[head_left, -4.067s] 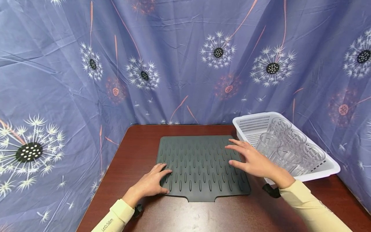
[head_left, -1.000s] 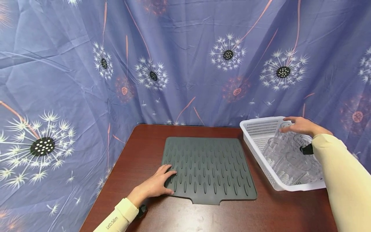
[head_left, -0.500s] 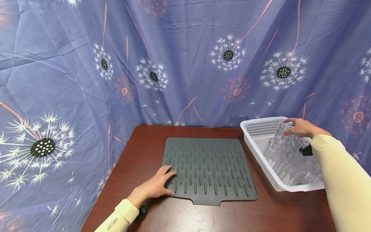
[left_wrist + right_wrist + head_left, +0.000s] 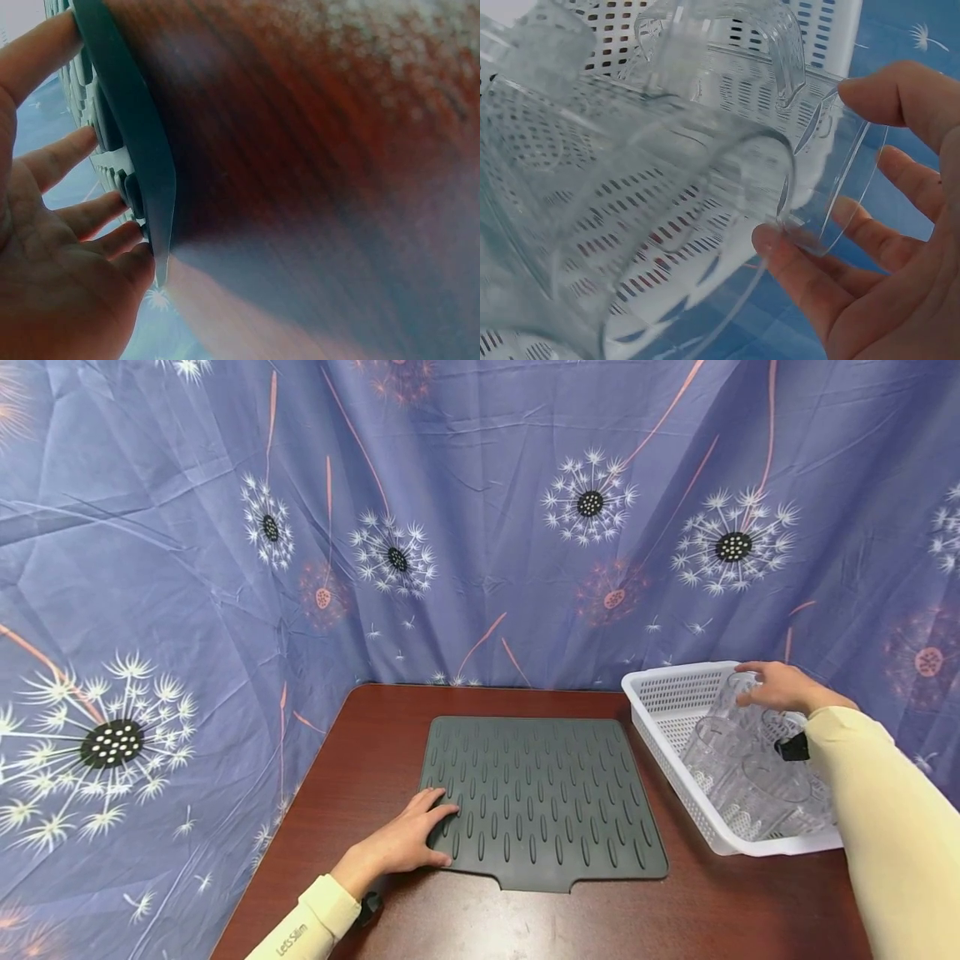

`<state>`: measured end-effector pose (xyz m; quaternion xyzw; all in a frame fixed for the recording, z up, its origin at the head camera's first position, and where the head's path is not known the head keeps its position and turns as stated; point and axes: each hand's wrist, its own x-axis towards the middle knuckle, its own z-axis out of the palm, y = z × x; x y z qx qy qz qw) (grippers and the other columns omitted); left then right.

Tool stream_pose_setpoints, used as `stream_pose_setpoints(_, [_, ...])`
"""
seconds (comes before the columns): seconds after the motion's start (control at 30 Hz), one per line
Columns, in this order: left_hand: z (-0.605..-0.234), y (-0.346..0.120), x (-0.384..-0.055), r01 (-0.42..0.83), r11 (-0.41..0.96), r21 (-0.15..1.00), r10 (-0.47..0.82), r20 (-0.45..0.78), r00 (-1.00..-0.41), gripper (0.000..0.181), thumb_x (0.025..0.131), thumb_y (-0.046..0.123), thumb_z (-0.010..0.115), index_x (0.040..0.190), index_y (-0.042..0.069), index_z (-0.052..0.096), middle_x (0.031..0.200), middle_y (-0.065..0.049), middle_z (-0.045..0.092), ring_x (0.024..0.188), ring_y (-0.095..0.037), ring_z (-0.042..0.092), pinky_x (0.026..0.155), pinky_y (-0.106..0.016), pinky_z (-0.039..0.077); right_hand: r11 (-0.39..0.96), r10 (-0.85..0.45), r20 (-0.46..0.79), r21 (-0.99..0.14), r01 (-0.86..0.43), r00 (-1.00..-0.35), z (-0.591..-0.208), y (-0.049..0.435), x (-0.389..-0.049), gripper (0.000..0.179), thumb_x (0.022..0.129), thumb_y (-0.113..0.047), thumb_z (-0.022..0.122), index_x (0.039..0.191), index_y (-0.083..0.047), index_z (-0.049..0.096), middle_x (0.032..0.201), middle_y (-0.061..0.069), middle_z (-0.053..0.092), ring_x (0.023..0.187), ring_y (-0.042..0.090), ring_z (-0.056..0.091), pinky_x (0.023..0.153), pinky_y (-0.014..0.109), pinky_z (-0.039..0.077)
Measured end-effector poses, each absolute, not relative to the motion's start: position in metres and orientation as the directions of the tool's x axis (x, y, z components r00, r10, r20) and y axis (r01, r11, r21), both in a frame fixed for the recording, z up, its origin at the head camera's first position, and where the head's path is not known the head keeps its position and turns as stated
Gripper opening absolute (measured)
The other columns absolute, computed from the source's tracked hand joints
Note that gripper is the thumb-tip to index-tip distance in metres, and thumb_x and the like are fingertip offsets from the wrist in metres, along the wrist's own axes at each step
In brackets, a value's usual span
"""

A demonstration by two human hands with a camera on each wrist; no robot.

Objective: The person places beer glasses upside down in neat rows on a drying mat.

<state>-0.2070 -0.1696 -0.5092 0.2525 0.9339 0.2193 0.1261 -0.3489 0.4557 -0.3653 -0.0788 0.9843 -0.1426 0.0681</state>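
Observation:
My left hand (image 4: 401, 837) rests with spread fingers on the near left edge of a dark grey ridged mat (image 4: 540, 793). In the left wrist view, the fingertips touch the mat's ridged top. At the far right of the white basket, my right hand (image 4: 787, 689) grips the rim of a clear mug (image 4: 726, 700). The right wrist view shows thumb and fingers around that rim, and a curved clear handle (image 4: 793, 56) on the mug's side. Other clear mugs (image 4: 708, 747) lean close by in the basket; the right sleeve and wrist hide part of them.
The white perforated basket (image 4: 678, 781) stands right of the mat on the brown wooden table (image 4: 360, 752). A blue curtain with dandelion prints (image 4: 465, 527) hangs behind and at both sides. A black wrist strap piece (image 4: 792, 747) sits below the right wrist.
My right hand has gone from above the mat's right side to the far mug in the basket and now grips its rim. The mug tips slightly. My left hand stays on the mat.

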Motion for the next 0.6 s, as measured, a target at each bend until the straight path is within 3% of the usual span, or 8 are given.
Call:
stream_pose_setpoints(0.13, [-0.510, -0.170, -0.207, 0.424, 0.776, 0.467, 0.528, -0.114, -0.841, 0.075, 0.085, 0.039, 0.081, 0.149, 0.015, 0.049, 0.163, -0.017, 0.026, 0.152, -0.039, 0.020, 0.112, -0.056, 0.037, 0.952, -0.169, -0.084, -0.272, -0.140, -0.982, -0.357, 0.455, -0.348, 0.070, 0.090, -0.026, 0.071, 0.141, 0.013, 0.040, 0.130, 0.051, 0.044, 0.116, 0.067, 0.044, 0.094, 0.073, 0.039])
stream_pose_setpoints(0.6, [-0.510, -0.169, -0.207, 0.425, 0.775, 0.468, 0.533, -0.120, -0.838, 0.076, 0.085, 0.038, 0.080, 0.149, 0.014, 0.048, 0.163, -0.018, 0.025, 0.152, -0.039, 0.020, 0.111, -0.057, 0.037, 0.949, -0.155, -0.019, -0.280, -0.143, -0.988, -0.333, 0.450, -0.343, 0.071, 0.092, -0.026, 0.070, 0.145, 0.009, 0.038, 0.131, 0.049, 0.042, 0.119, 0.066, 0.041, 0.091, 0.074, 0.038])
